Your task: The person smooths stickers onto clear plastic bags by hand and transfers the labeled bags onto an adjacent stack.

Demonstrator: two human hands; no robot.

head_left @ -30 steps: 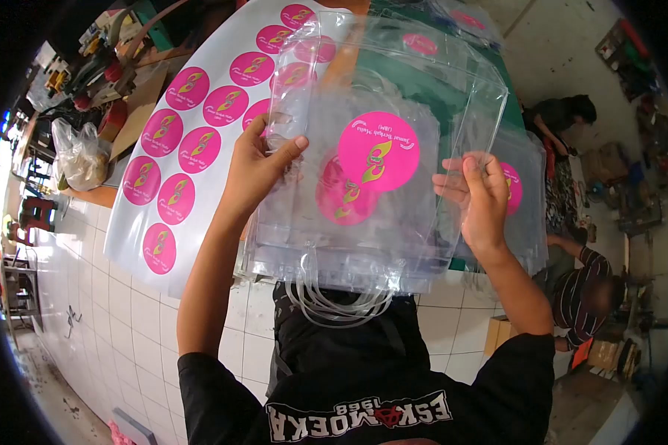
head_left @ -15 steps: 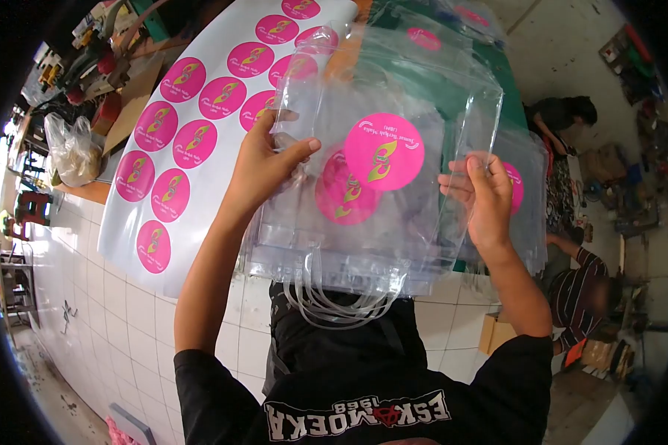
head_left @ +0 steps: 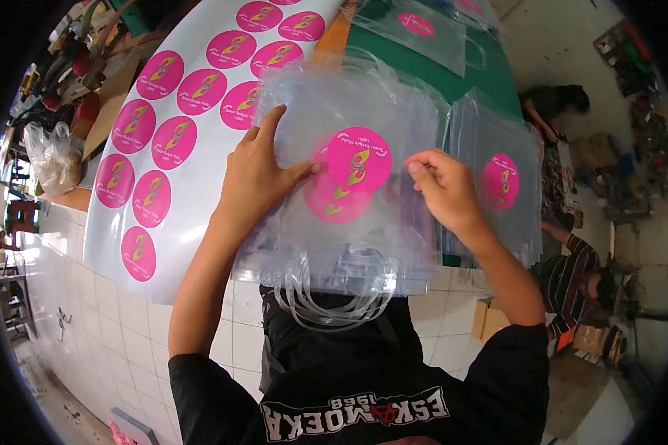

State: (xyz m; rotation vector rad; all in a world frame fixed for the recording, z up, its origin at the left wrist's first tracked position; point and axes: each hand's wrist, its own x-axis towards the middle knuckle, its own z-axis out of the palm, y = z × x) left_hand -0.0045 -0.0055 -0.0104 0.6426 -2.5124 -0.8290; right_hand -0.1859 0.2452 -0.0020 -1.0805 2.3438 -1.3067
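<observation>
A clear plastic bag (head_left: 349,96) with a round pink sticker (head_left: 358,160) lies on a stack of similar bags in front of me. A second pink circle shows through the plastic, partly overlapped by the sticker. My left hand (head_left: 254,170) rests at the bag's left side, thumb and forefinger spread wide, the thumb tip touching the plastic near the sticker. Over the right part of the bag, my right hand (head_left: 447,189) is closed in a pinch just right of the sticker. Whatever sits between its fingertips is hidden. Looped clear handles (head_left: 334,308) hang off the near edge.
A white sheet of pink round stickers (head_left: 119,230) covers the left side. More bags (head_left: 505,126) with stickers lie at right, and another bag (head_left: 416,44) is on the green surface (head_left: 490,67) behind. Two people (head_left: 560,111) are at the right.
The top bag, held raised between both hands before, now lies down on the stack. My right hand has moved left and its fingers have closed. The view has shifted slightly.
</observation>
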